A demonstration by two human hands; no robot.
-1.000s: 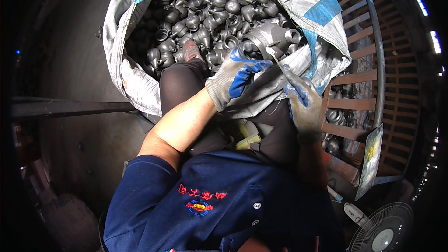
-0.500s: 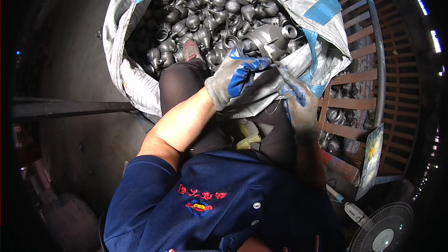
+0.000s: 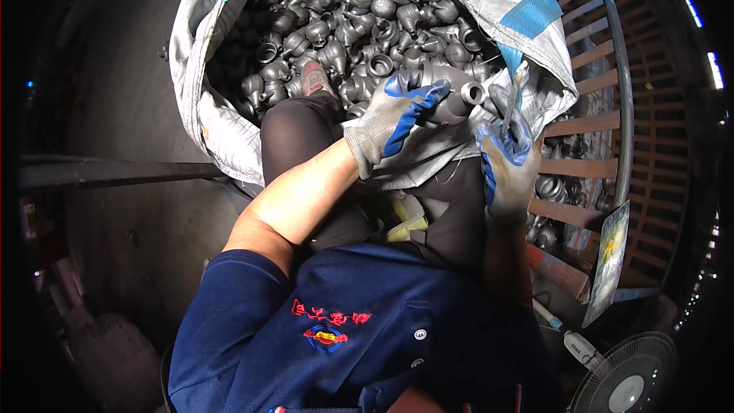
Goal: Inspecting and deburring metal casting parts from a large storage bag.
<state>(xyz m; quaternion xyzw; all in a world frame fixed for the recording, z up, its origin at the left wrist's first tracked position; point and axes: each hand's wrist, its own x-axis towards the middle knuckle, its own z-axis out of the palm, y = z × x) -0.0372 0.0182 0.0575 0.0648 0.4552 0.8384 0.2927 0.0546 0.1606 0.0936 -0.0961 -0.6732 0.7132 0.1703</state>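
In a grey glove with blue palm coating, my left hand (image 3: 394, 118) grips a large grey metal casting (image 3: 453, 99). One round open neck of the casting points right. To its right, my gloved right hand (image 3: 508, 157) is closed around a slim, stick-like tool (image 3: 511, 103). The tool stands nearly upright out of the fist, apart from the casting; its exact kind is unclear. Below and behind both hands lies a big white woven sack (image 3: 222, 130), its mouth wide. Many smaller grey castings (image 3: 359, 4) fill it.
At the right stands a slatted rust-brown rack (image 3: 581, 126) with more castings behind its slats. A flat plate (image 3: 608, 264) leans by its lower end. The fan (image 3: 627, 390) is at the lower right. A dark metal bar (image 3: 115, 176) crosses at left. My shoe (image 3: 315, 79) rests among the castings.
My right hand has moved right, away from the casting, and the tool now points up. The casting has turned and come slightly lower in my left hand.
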